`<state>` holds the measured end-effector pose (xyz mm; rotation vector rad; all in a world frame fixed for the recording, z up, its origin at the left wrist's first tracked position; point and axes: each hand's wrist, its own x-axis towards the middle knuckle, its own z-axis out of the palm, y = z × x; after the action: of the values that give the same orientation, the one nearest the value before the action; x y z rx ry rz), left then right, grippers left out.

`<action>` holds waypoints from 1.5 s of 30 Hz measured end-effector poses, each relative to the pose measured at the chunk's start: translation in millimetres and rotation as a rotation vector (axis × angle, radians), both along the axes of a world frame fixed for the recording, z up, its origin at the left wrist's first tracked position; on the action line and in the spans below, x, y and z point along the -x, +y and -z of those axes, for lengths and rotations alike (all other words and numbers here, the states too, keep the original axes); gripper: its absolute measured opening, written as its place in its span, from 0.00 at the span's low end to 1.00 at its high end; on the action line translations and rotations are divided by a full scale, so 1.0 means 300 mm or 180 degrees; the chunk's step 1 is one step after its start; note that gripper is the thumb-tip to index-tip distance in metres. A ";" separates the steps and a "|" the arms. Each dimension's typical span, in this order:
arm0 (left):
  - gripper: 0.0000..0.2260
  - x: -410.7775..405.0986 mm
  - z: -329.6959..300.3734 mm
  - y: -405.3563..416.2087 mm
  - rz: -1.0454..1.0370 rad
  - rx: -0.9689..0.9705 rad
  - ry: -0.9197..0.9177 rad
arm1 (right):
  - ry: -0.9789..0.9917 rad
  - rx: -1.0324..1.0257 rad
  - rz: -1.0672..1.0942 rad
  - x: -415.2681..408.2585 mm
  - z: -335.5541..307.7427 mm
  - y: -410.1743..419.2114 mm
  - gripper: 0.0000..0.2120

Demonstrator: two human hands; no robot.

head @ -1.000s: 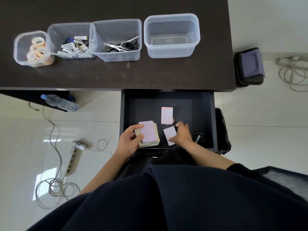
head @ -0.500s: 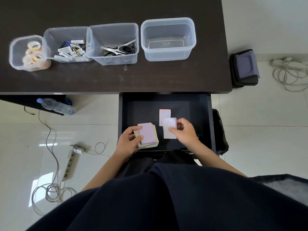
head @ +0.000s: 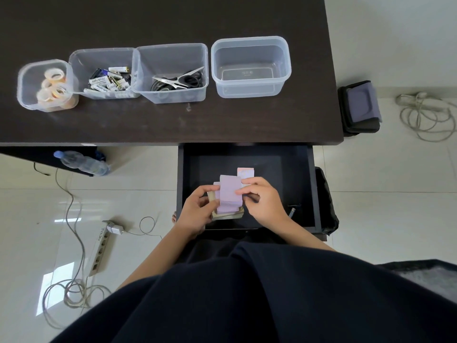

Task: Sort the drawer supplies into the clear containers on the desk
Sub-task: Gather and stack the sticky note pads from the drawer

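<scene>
One more lilac pad point(head: 230, 191) now joins our stack point(head: 226, 214): right hand point(head: 262, 204) pinches it, left hand point(head: 197, 211) grips the stack; another pad point(head: 245, 173) waits at twelve o'clock.

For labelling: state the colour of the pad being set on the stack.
Pale lilac rectangular paper pad, seen in the head view.

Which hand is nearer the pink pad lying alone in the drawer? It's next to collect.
Right. The right hand lies just below the pink pad; the left hand sits farther left.
</scene>
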<state>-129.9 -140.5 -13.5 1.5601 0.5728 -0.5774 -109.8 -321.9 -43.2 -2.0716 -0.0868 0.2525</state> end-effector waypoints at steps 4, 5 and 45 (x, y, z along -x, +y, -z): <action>0.13 -0.005 -0.013 -0.006 0.0099 0.0028 -0.0115 | 0.0203 -0.0390 0.0315 -0.001 -0.011 0.012 0.10; 0.12 -0.004 -0.013 -0.008 0.0132 0.0035 -0.0148 | 0.0362 -0.0522 0.0452 -0.004 -0.017 0.015 0.07; 0.30 0.020 -0.027 -0.050 0.0375 0.0055 -0.0164 | 0.1378 -0.0691 -0.0215 0.033 -0.090 0.090 0.29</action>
<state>-135.8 -155.3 -5.4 1.5953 0.4378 -0.6275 -119.7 -294.7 -16.1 -1.7605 0.0769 0.6958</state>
